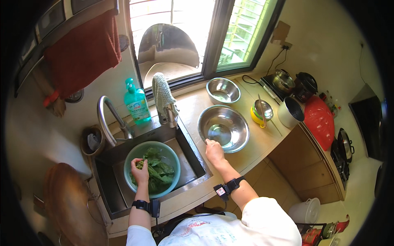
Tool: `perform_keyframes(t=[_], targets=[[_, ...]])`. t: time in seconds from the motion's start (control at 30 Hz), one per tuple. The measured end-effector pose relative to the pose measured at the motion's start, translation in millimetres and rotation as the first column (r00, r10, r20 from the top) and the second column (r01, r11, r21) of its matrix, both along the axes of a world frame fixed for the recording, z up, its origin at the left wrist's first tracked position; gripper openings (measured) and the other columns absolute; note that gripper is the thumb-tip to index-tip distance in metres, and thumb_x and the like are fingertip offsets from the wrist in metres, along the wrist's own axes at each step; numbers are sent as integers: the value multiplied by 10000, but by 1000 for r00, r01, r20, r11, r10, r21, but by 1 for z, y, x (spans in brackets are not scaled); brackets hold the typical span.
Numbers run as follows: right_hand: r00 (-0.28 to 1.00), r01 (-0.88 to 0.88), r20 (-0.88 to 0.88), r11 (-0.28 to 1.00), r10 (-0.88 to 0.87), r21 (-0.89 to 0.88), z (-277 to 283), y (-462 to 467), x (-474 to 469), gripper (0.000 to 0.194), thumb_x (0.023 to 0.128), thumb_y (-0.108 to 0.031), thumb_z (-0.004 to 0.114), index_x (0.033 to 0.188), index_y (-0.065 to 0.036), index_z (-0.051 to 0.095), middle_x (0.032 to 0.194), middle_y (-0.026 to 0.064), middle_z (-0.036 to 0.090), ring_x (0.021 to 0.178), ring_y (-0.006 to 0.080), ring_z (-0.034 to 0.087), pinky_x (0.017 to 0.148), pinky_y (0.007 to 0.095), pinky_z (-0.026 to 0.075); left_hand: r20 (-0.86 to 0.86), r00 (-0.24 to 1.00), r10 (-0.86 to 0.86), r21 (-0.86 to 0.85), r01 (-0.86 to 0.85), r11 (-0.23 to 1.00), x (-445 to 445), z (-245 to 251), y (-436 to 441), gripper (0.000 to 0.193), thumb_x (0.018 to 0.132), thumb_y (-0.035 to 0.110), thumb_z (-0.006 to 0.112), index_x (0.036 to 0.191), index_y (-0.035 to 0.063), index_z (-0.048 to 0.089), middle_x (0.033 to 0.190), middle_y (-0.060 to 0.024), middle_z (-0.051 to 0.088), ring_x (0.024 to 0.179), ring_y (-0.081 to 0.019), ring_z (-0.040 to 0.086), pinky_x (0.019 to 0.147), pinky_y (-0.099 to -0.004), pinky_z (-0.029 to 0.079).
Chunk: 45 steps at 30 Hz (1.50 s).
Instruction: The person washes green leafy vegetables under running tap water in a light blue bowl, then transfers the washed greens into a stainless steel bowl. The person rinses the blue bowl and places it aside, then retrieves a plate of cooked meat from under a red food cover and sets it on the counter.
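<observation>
My left hand point(140, 172) is closed around stems of leafy green vegetables point(160, 172). The greens lie in a light-blue plastic basin point(176, 176) standing inside the stainless-steel sink point(187, 167). To the right of the sink, my right hand point(214, 151) grips the near-left rim of a large stainless-steel bowl point(226, 130) on the counter. That bowl's shiny inside shows no food. Just behind it sits a smaller stainless-steel bowl point(223, 90).
A curved faucet point(106, 118) rises behind the sink, beside a green pump bottle point(137, 104) and a hanging cloth point(160, 89). Stacked small bowls with chopsticks point(262, 110) and an inner pot point(290, 112) stand right. A round wooden board point(72, 203) leans at left.
</observation>
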State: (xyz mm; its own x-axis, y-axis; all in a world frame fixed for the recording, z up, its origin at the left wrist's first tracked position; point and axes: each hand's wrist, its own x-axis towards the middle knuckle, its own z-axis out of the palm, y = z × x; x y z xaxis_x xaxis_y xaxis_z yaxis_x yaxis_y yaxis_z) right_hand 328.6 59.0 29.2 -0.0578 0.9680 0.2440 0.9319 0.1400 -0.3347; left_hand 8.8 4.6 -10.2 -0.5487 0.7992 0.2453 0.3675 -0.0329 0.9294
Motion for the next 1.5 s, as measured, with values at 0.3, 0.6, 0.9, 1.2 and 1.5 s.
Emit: perform_keyframes(t=[0.3,0.6,0.9,1.2,1.5], targets=[[986,-66,133,971,98,-229,36,-23,-28,330,722,-53,587,1043,17,556,961,208,591,925,340,568,819,398,459,-36,999,-32,-155,27,988,13,-32,13,200,652,107,716,780,50,573,745,-74,605,708,-214,595,684,-322,473],[523,-836,-469,535,711,-122,50,-29,-162,1153,525,-491,812,1350,74,238,1330,257,352,1257,377,312,1052,393,265,175,949,-262,70,253,965,-6,79,-39,187,688,8,688,807,41,547,735,-19,598,725,-86,567,667,-233,463],[329,-931,-765,325,553,-166,38,-31,-227,601,526,-166,794,1057,-25,549,984,64,602,941,156,566,837,294,445,346,885,-311,266,225,937,-13,103,-45,192,706,-74,649,789,33,512,743,-50,575,742,-108,563,743,-258,467],[784,-619,-270,742,559,-259,17,-53,-261,287,654,-353,645,737,-79,647,730,151,654,711,309,646,635,405,515,129,963,239,-37,-236,971,-29,59,-21,131,641,73,650,711,25,550,662,-5,552,595,-87,521,574,-249,449],[488,-833,31,476,872,-283,7,-68,-270,446,657,-467,638,812,-49,643,767,125,663,752,289,648,680,384,518,842,431,326,-365,10,931,-74,9,-57,66,658,45,570,609,49,525,580,-37,492,490,-141,479,468,-289,401]])
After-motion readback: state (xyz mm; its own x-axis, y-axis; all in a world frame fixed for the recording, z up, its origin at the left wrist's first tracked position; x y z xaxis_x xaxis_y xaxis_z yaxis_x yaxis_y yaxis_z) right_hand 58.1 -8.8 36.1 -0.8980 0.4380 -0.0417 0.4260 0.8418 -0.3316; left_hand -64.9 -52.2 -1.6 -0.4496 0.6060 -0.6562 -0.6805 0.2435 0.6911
